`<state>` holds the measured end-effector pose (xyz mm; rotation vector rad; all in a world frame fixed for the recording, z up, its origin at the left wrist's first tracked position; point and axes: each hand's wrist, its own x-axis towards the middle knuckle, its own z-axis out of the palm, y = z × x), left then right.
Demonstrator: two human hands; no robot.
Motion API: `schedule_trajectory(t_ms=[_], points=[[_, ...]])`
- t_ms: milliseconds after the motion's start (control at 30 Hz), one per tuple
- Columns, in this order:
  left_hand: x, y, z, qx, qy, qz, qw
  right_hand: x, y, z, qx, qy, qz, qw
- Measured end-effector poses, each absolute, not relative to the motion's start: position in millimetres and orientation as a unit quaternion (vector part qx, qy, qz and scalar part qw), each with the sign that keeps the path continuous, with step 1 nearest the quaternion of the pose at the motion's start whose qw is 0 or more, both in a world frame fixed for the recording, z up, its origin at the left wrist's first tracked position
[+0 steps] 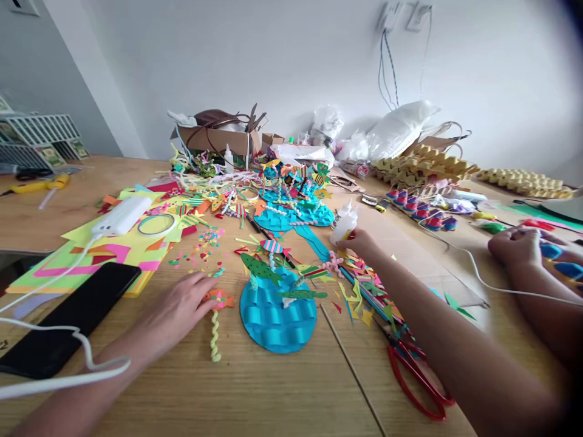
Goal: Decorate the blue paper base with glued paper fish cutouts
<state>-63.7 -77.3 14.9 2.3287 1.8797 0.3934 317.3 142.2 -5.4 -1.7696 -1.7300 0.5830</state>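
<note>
My left hand [182,303] is at the left of the tabletop, its fingers closed on the edge of an orange paper fish [220,299]. From the fish a twisted yellow pipe cleaner [215,340] hangs toward me on the wood. A white glue bottle [344,226] leans in the grip of my right hand [359,244], farther back and to the right. Between my hands lies a round blue base [277,325] with curved paper strips. Green and striped paper fish stand on it on twisted stems, among them a dark green fish [260,269].
Red scissors [416,382] and a thin stick [350,364] lie at right front. A black phone [68,318] and white power strip [122,215] are left, cables crossing. Behind sit another blue paper piece [291,217] and egg cartons [423,167]. Another person's hands [519,249] are at right.
</note>
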Motion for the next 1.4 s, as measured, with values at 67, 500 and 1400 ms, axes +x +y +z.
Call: schedule_trajectory(t_ms=[67, 500, 1400], points=[[-63, -75, 12, 0.774, 0.624, 0.099, 0.053, 323, 137, -1, -0.673, -0.649, 0.217, 0.280], [-62, -71, 22, 0.687, 0.646, 0.232, 0.239, 356, 19, 54, -0.666, -0.663, 0.153, 0.305], [-7, -128, 81, 0.762, 0.491, 0.411, 0.101, 172, -98, 45, -0.487, -0.722, 0.390, 0.301]])
